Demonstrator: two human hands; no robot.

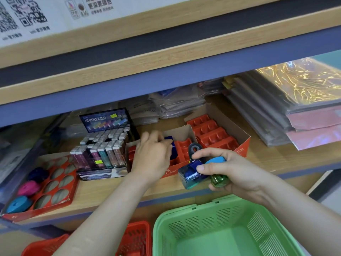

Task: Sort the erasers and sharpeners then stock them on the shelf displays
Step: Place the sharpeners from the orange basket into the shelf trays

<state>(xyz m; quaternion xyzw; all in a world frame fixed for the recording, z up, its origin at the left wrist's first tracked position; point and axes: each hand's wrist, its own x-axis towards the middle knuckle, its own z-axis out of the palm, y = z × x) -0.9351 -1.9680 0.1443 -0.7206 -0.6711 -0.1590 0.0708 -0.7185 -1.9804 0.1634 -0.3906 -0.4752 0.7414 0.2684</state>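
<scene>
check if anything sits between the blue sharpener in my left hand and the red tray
Nothing visible does: the left hand holds the blue sharpener right over the red tray, its nearby slots bare.

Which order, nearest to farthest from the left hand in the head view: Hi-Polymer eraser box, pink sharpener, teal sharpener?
1. Hi-Polymer eraser box, just beside the left hand.
2. Pink sharpener, mid tray.
3. Teal sharpener, tray's front corner.

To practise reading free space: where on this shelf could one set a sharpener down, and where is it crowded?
Bare wood runs along the shelf front, below the eraser box, and between the orange display box and the paper packs. The green basket has a bare floor. Crowded: the shelf back, and around the left hand, which grips a blue sharpener.
</scene>
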